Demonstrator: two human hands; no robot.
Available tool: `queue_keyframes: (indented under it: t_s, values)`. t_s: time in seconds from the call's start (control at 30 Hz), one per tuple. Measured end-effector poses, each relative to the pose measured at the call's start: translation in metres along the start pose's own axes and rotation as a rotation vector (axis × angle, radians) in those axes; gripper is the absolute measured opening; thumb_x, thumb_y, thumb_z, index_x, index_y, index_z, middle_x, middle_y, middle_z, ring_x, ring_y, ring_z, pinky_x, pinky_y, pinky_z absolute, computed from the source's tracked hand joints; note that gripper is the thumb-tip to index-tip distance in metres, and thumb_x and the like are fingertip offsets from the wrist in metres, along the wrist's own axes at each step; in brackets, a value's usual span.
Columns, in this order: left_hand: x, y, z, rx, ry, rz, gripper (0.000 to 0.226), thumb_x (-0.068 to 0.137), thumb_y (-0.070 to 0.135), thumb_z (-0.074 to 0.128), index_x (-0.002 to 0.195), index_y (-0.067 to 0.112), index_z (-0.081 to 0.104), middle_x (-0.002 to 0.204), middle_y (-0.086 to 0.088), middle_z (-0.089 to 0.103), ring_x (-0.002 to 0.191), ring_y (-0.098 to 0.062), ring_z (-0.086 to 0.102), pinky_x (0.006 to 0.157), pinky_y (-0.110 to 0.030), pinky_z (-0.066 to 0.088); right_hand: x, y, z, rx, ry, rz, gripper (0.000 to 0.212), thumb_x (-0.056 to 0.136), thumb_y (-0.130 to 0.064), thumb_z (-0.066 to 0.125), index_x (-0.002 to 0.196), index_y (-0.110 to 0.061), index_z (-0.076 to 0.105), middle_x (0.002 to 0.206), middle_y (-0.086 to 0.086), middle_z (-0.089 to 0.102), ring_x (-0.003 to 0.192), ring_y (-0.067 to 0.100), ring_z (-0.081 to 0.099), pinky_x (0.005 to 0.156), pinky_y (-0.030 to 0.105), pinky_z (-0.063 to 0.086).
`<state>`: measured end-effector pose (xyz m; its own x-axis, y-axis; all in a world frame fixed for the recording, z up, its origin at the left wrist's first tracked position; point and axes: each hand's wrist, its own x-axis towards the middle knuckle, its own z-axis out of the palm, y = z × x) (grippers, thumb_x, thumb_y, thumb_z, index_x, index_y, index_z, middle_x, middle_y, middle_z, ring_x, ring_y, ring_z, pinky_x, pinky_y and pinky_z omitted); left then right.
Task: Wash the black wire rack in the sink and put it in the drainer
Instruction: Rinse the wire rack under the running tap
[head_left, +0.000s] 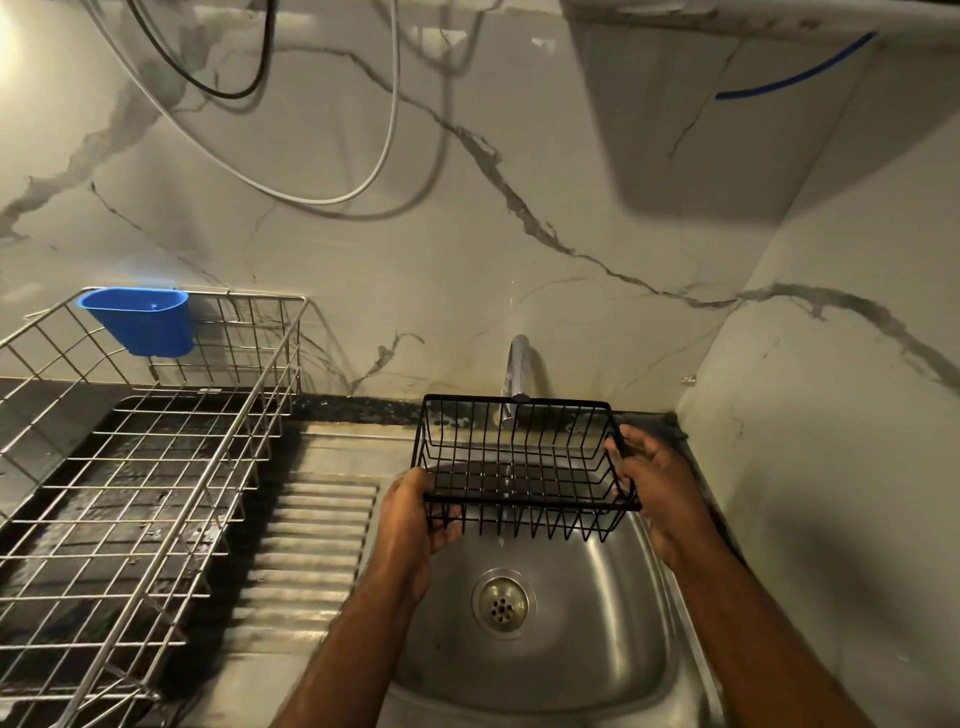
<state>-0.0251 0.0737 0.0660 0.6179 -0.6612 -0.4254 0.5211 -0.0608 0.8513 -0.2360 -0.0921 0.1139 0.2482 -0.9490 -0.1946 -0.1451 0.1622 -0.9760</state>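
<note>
While water runs: both hands hold the rack up over the sink.
Left hand (415, 512): fingers curled round the near left corner of the black wire rack (524, 467).
Right hand (657, 478): grips the right end.
Why: the tap (517, 374) pours through the wires into the sink (597, 649).
Drainer (150, 467): waits on the tabletop's left side, with a blue cup (140, 322) hooked on its back edge.

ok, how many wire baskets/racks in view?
2. The black wire rack is held over the sink by the left hand and right hand; the steel drainer sits on the counter at left.
</note>
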Motion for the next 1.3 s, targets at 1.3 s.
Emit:
queue_keyframes:
  t_s: [1.3]
  values:
    - [0.005,-0.008,-0.018,-0.098,0.039,0.057,0.025,0.089,0.027,0.052,0.109,0.013,0.057,0.095,-0.009,0.063,0.090,-0.028,0.061,0.076,-0.045,0.054,-0.008,0.008,0.012,-0.132,-0.045,-0.028,0.054,0.091,0.003,0.059,0.135,-0.027,0.055,0.127,-0.006,0.066,0.119,0.011,0.058,0.086,0.033,0.046]
